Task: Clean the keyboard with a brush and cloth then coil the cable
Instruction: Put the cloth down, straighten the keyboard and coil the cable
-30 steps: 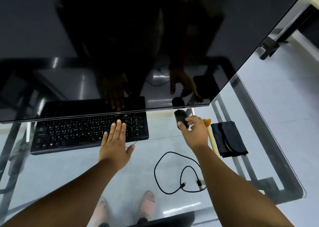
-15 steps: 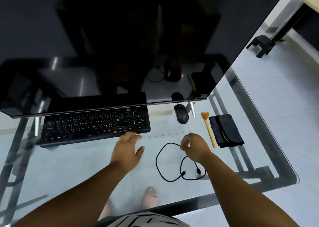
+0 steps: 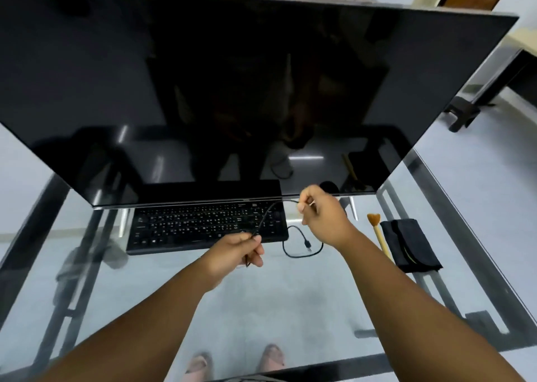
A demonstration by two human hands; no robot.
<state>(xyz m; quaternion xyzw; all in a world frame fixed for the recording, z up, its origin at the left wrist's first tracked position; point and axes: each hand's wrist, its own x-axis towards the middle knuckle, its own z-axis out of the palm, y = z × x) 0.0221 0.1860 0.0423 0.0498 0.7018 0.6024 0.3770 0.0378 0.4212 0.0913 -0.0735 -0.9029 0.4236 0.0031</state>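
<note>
Cable [image 3: 268, 213] is pinched at two points, by the left hand [image 3: 236, 252] low and near, by the right hand [image 3: 322, 217] higher and farther. The taut span runs diagonally between them; the slack loop is left on the surface just below the right hand, nearer it.

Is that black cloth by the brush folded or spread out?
Folded. The black cloth lies as a compact, layered rectangle on the glass table beside the brush.

Single head-worn view — looks forward and down, close over the glass desk [image 3: 290, 300].
</note>
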